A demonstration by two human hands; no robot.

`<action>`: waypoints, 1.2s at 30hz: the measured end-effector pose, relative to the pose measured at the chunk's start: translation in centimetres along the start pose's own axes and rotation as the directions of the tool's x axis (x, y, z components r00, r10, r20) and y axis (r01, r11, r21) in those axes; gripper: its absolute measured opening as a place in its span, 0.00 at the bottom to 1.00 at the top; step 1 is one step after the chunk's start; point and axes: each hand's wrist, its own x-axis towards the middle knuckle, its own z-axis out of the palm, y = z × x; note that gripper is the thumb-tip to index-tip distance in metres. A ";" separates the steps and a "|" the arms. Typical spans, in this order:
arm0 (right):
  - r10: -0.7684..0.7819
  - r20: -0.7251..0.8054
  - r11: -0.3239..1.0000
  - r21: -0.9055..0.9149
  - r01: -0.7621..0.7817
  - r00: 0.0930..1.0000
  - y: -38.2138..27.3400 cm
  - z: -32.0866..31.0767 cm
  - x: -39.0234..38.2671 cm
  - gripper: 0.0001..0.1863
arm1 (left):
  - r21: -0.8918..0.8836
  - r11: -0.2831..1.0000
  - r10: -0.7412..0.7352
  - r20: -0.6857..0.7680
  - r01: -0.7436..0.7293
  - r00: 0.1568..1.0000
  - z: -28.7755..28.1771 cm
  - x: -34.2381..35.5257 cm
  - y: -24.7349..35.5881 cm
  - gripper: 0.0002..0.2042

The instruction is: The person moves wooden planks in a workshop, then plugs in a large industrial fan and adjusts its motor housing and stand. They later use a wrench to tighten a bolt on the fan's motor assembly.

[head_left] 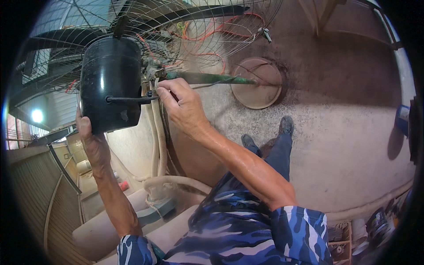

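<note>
A large pedestal fan fills the upper left, with its black cylindrical motor housing (110,84) toward me. My left hand (90,137) grips the lower left side of the housing, thumb on its surface and the other fingers mostly hidden behind. Beside the housing, my right hand (181,104) is closed, thumb and forefinger pinched at the metal bracket (154,70) where the fan meets its green pole (207,78). A small pale piece shows at those fingertips; I cannot make out what it is. A black cable (128,100) runs from the housing toward the right hand.
Black blades (194,15) sit inside the wire cage (251,35). The pole ends at a round, dusty base (258,90) on the concrete floor. Orange cord (212,31) lies beyond the cage. Ribbed hoses (161,141) hang below the bracket. A blue container (402,118) is far right.
</note>
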 end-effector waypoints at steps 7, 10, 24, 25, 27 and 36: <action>-0.065 0.114 0.992 -0.104 0.077 0.991 0.1 1.0 0.3 0.14 | 0.008 1.000 0.024 0.022 -0.025 0.999 -0.6 0.5 -0.8 0.41; 0.155 0.188 0.987 -0.057 -0.147 0.970 1.0 1.2 -0.6 0.15 | 0.005 1.000 -0.023 0.016 0.023 1.000 -1.1 0.9 -1.8 0.39; 0.162 0.214 0.963 -0.248 -0.107 0.963 2.4 0.4 -1.4 0.22 | 0.035 0.995 0.094 0.091 -0.098 0.991 -2.0 1.5 -2.9 0.35; 0.180 0.215 0.959 -0.257 -0.123 0.960 2.4 0.1 -1.3 0.22 | 0.064 0.991 0.115 0.088 -0.120 0.990 -1.6 1.5 -3.0 0.35; 0.209 0.184 0.948 -0.279 -0.153 0.960 2.6 -0.5 -1.1 0.22 | 0.057 0.991 0.114 0.092 -0.120 0.989 -1.1 1.3 -3.3 0.36; 0.225 0.221 0.907 -0.405 -0.120 0.949 5.0 -1.8 -0.5 0.21 | 0.089 0.996 0.030 -0.092 -0.022 0.995 -5.6 -6.8 -11.0 0.32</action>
